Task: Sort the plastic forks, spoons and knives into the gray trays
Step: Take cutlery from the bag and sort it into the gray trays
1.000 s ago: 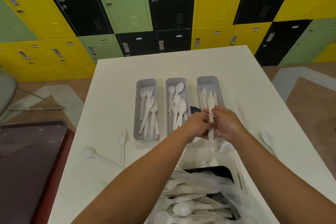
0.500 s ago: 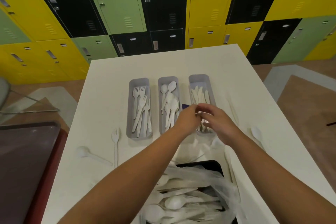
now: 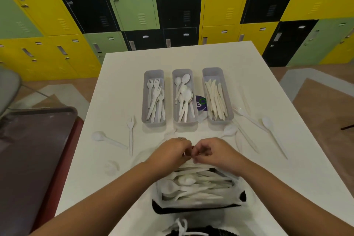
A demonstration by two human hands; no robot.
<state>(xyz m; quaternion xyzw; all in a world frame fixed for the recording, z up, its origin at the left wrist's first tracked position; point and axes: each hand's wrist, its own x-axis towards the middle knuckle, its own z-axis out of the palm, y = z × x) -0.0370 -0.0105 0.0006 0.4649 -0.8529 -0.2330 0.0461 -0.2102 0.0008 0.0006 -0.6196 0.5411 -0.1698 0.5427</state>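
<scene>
Both hands meet knuckle to knuckle, the left hand [image 3: 173, 151] and right hand [image 3: 212, 152] with fingers curled tight; whether they pinch anything I cannot tell. Just under them a bag of cutlery [image 3: 195, 186] sits heaped. Beyond the fingertips stand the fork tray [image 3: 153, 73], spoon tray [image 3: 182, 72] and knife tray [image 3: 212, 72].

A white table [image 3: 268, 188] carries three gray trays [image 3: 153, 122], a black bin [image 3: 191, 209] of cutlery, a purple packet [image 3: 201, 103], and loose forks [image 3: 130, 133] and spoons [image 3: 273, 136].
</scene>
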